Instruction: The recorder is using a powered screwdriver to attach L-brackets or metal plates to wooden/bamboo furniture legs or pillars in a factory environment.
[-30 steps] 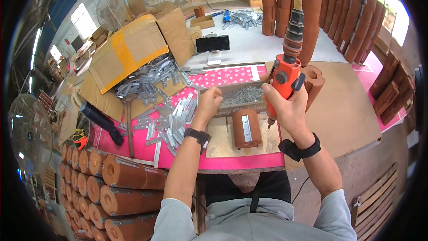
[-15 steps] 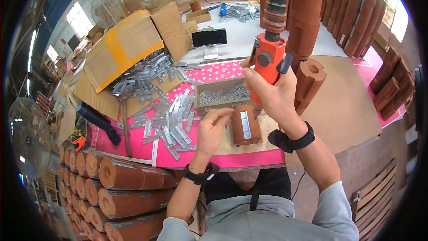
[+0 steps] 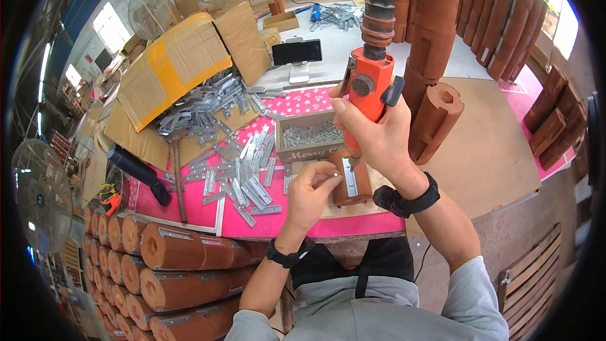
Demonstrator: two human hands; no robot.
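While I stood by the bench, the person's right hand was wrapped tight around an orange power screwdriver, held upright with its bit pointing straight down at a brown wooden block. That block lay on the pink table cover right in front of them, with a metal plate set lengthwise along its top, its long axis running away from the person. The left hand sat just beside the block's left edge, fingertips pinched narrow on what looked like a small screw, though honestly it was too tiny to be sure. So the screw was just left of the plate, and the driver tip hung almost directly over the plate's near end. The left hand was the closer one to the plate. Behind the block sat a cardboard box of screws, and a loose heap of metal plates was spread out further left.
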